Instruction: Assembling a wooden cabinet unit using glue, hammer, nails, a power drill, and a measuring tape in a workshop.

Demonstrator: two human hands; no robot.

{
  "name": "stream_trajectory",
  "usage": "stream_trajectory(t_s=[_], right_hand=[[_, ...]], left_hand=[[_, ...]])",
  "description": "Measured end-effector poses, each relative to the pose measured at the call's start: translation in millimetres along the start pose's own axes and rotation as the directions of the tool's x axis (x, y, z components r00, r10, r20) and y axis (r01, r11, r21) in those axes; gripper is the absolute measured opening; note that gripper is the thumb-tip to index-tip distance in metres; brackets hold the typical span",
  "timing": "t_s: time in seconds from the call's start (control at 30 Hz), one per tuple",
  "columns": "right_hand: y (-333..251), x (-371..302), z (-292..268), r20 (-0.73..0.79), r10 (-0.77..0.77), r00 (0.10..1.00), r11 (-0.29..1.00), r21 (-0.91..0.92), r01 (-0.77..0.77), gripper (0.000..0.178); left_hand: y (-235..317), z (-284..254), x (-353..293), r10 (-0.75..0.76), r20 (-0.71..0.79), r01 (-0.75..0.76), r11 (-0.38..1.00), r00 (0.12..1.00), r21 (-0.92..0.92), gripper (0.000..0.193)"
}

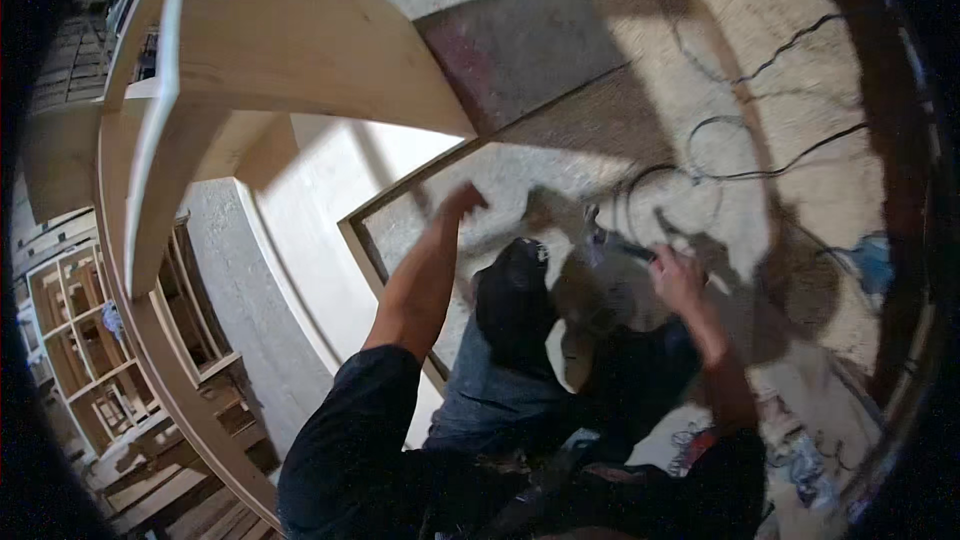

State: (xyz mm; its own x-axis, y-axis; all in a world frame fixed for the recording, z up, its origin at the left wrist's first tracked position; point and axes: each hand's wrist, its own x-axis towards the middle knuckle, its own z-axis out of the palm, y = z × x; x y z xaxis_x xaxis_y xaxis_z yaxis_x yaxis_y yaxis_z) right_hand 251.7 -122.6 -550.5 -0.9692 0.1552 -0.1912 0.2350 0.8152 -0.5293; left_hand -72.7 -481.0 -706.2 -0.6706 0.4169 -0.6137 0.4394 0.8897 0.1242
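Dark-sleeved shoulder and knee are filling the view's bottom; beyond the knee, the right hand (678,278) is gripping the handle of a blurred power tool (600,270) with a disc-shaped body, sitting just right of the framed panel (420,210) on the floor, while the left hand (462,202) is reaching onto the panel's near edge, too blurred to tell if it's clenched or released. Judging it a rigid, fairly heavy corded tool, best held by the rear handle clear of the disc; the panel looks stiff and light, rails the place to grab. Tool head, cable (760,175) join and left fingers are smeared or in shadow.
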Motion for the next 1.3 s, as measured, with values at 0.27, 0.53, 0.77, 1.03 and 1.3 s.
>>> stream_trajectory(t_s=[0.27, 0.53, 0.77, 1.03, 1.3], right_hand=[[-154.8, -155.7, -101.7, -0.135, 0.534, 0.834, 0.745, 0.541, -0.390, 0.020], [-246.4, -200.7, -166.3, 0.128, 0.858, 0.498, 0.216, 0.789, -0.575, 0.017], [-290.9, -159.4, -282.4, 0.113, 0.820, 0.562, 0.196, 0.866, -0.460, 0.018], [-307.4, -127.9, -302.4, 0.184, 0.786, 0.590, 0.184, 0.842, -0.507, 0.014], [-308.9, -108.2, -287.1, 0.183, 0.641, 0.745, 0.159, 0.918, -0.362, 0.020]], left_hand=[[32.8, 22.9, -331.5, -0.478, 0.260, 0.527, 0.596, 0.839, -0.606, 0.046], [47.0, -173.6, -430.3, -0.127, 0.054, 0.136, 0.834, 0.990, -0.535, 0.040], [95.1, -386.5, -403.7, -0.256, -0.874, -0.422, 0.796, 0.413, -0.434, 0.041], [55.9, -481.1, -312.3, -0.096, -0.690, -0.179, 0.932, 0.718, -0.315, 0.045], [31.4, -468.8, -299.4, 0.170, -0.736, -0.477, 0.849, 0.655, -0.229, 0.021]])
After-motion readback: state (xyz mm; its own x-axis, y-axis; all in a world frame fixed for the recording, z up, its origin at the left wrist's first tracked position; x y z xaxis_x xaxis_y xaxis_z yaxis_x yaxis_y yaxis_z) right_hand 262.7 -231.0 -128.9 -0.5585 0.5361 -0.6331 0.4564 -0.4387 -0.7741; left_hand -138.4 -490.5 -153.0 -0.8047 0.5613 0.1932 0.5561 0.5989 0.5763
